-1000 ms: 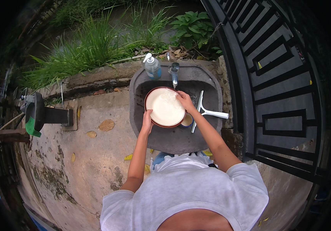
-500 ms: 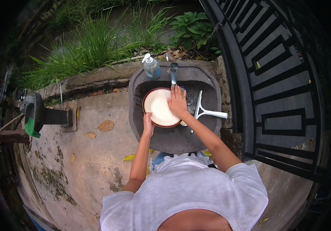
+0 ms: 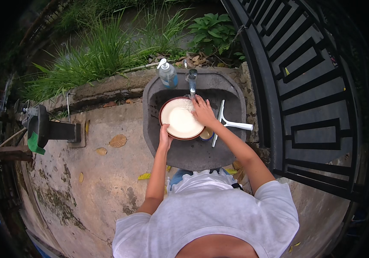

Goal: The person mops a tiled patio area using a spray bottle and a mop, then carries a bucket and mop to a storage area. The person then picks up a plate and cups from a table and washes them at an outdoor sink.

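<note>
A cream plate (image 3: pixel 179 120) with a brown rim is held over the basin of a dark stone sink (image 3: pixel 180 160). My left hand (image 3: pixel 165 136) grips its near left edge, thumb on top and the other fingers hidden beneath. On the plate's right side lies my right hand (image 3: pixel 203 112), fingers stretched out, just below the metal tap (image 3: pixel 192 79). Water runs from the tap onto the plate by the fingertips. Partly under the plate, another round dish (image 3: pixel 206 134) with a blue edge shows in the basin.
A white squeegee (image 3: pixel 231 124) rests across the sink's right side. At the back left rim stands a clear pump bottle (image 3: pixel 167 74) with blue on it. A black metal gate (image 3: pixel 309 99) rises on the right. Grass (image 3: pixel 94 56) grows beyond the low wall.
My right hand has slid a little right and toward me across the plate. Water now shows splashing on the plate, and more of the dish beneath is visible. My left hand keeps its hold.
</note>
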Motion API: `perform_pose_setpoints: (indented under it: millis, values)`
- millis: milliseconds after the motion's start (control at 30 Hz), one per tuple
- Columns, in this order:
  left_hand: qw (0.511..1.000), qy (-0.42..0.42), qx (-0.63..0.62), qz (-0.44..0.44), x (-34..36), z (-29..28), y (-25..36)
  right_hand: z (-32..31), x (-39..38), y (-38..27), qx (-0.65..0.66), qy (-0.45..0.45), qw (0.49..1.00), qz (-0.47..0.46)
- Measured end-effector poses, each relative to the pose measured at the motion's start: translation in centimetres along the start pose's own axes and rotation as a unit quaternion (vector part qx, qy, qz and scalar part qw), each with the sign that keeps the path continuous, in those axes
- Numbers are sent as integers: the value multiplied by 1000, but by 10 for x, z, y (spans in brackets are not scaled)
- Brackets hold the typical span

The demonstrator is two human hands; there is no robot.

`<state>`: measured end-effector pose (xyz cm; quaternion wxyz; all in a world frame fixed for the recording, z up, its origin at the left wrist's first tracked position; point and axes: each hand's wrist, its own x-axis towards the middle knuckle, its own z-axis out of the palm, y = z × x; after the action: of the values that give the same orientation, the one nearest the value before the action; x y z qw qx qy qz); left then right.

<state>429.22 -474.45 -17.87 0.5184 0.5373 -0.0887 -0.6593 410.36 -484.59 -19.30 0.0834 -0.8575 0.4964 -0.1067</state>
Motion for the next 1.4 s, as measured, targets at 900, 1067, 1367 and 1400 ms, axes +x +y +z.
perform_pose_setpoints:
  millis: [900,1067,1367,1400]
  values:
    - [600,113,694,382,69,83,-40,28,-29,-9,643,222,621,390]
    - [553,11,764,333,42,65,-25,28,-32,-2,731,183,535,382]
    - [952,-13,292,89,8,2,65,15,-19,-12,784,-58,496,370]
    - [969,-20,243,46,1,-2,65,13,-15,-16,785,-92,495,362]
